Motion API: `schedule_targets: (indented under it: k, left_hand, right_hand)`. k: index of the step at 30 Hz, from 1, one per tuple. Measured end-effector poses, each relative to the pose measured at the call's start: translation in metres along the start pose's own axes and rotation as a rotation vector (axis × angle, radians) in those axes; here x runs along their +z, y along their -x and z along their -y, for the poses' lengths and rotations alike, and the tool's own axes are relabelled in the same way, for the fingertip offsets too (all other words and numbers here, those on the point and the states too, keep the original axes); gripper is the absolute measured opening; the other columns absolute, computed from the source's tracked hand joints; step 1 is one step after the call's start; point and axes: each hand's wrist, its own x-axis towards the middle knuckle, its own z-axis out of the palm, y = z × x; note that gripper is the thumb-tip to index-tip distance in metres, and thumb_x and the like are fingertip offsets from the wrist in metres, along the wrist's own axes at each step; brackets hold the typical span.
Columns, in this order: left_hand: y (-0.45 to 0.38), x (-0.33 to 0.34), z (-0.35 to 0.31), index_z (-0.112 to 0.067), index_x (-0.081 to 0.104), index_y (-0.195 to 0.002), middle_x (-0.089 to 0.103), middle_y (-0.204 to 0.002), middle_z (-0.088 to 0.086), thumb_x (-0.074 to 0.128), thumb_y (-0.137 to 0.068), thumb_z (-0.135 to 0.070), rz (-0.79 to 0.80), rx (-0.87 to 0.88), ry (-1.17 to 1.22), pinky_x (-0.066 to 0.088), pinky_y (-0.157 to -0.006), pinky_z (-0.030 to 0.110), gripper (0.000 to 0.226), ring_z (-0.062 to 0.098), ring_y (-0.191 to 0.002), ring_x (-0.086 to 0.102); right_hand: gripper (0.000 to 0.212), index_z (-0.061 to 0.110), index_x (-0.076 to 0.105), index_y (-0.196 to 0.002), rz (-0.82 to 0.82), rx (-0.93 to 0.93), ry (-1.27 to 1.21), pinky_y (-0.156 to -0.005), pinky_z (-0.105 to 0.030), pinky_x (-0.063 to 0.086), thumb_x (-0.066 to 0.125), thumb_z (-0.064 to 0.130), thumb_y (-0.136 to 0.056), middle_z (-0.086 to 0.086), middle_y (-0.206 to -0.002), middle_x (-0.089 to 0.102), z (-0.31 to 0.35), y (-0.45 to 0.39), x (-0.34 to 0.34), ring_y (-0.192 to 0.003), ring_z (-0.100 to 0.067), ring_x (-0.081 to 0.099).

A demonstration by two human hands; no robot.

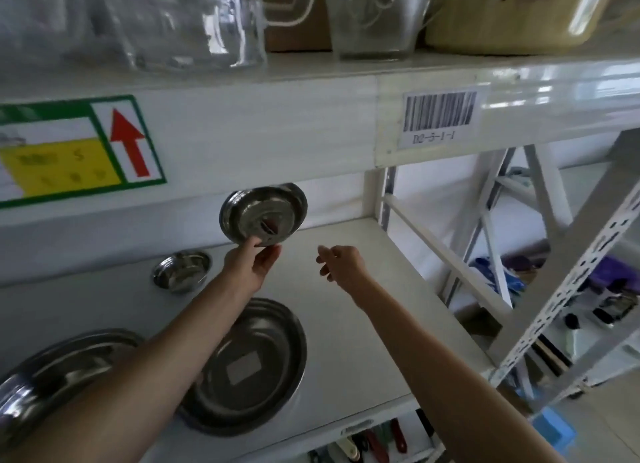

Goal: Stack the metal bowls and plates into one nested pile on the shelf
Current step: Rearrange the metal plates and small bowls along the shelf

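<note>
My left hand pinches the near rim of a small metal plate and holds it tilted up above the back of the white shelf. My right hand hovers to its right, fingers loosely curled, holding nothing. A small metal bowl sits at the back left of the shelf. A wide metal plate with a pale label lies near the front edge, partly under my left forearm. Another large metal plate lies at the far left, partly hidden by my arm.
The upper shelf beam with a barcode label and an arrow sign hangs low over the work space. White slotted uprights stand at the right. Tools lie on the lower shelf.
</note>
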Motion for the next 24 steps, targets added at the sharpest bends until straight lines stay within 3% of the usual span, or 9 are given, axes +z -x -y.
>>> schedule_targets:
  k: [5, 9, 14, 19, 24]
  left_hand:
    - [0.026, -0.044, -0.027, -0.006, 0.062, -0.086, 0.063, -0.085, 0.01, 0.063, -0.087, -0.008, -0.014, 0.103, 0.035, 0.058, -0.078, 0.026, 0.003, 0.015, -0.081, 0.061]
    - [0.041, -0.087, -0.047, -0.004, 0.065, -0.097, 0.068, -0.095, 0.013, 0.065, -0.086, -0.009, -0.078, 0.198, 0.069, 0.059, -0.069, 0.026, 0.012, 0.019, -0.087, 0.065]
    - [0.071, -0.132, -0.068, -0.001, 0.061, -0.081, 0.066, -0.083, 0.016, 0.06, -0.088, -0.005, -0.227, 0.244, 0.14, 0.059, -0.076, 0.029, 0.008, 0.02, -0.08, 0.064]
    - [0.086, -0.174, -0.079, -0.003, 0.057, -0.079, 0.065, -0.081, 0.015, 0.055, -0.091, -0.007, -0.276, 0.298, 0.259, 0.06, -0.059, 0.025, 0.013, 0.02, -0.078, 0.063]
    - [0.095, -0.203, -0.078, -0.008, 0.05, -0.085, 0.059, -0.087, 0.011, 0.04, -0.099, -0.009, -0.36, 0.324, 0.178, 0.059, -0.058, 0.022, 0.018, 0.019, -0.078, 0.061]
  right_hand:
    - [0.034, 0.013, 0.069, -0.077, 0.093, -0.025, 0.018, -0.051, -0.022, 0.041, 0.053, 0.039, -0.094, 0.001, -0.061, 0.064, 0.015, -0.014, 0.044, -0.051, -0.012, 0.053]
    - [0.035, 0.009, 0.069, -0.082, 0.189, -0.02, 0.031, -0.051, -0.023, 0.04, 0.054, 0.039, -0.094, -0.001, -0.063, 0.064, 0.028, -0.023, 0.081, -0.053, -0.014, 0.053]
    - [0.034, 0.011, 0.068, -0.079, 0.255, -0.035, 0.07, -0.053, -0.024, 0.041, 0.057, 0.041, -0.091, -0.001, -0.062, 0.064, 0.04, -0.035, 0.13, -0.053, -0.014, 0.054]
    - [0.031, 0.01, 0.065, -0.079, 0.323, 0.003, 0.097, -0.05, -0.023, 0.038, 0.057, 0.038, -0.091, -0.004, -0.063, 0.064, 0.051, -0.042, 0.176, -0.052, -0.016, 0.054]
    - [0.032, 0.005, 0.057, -0.075, 0.342, 0.09, 0.09, -0.047, -0.024, 0.041, 0.057, 0.032, -0.092, -0.011, -0.066, 0.065, 0.051, -0.058, 0.217, -0.05, -0.018, 0.056]
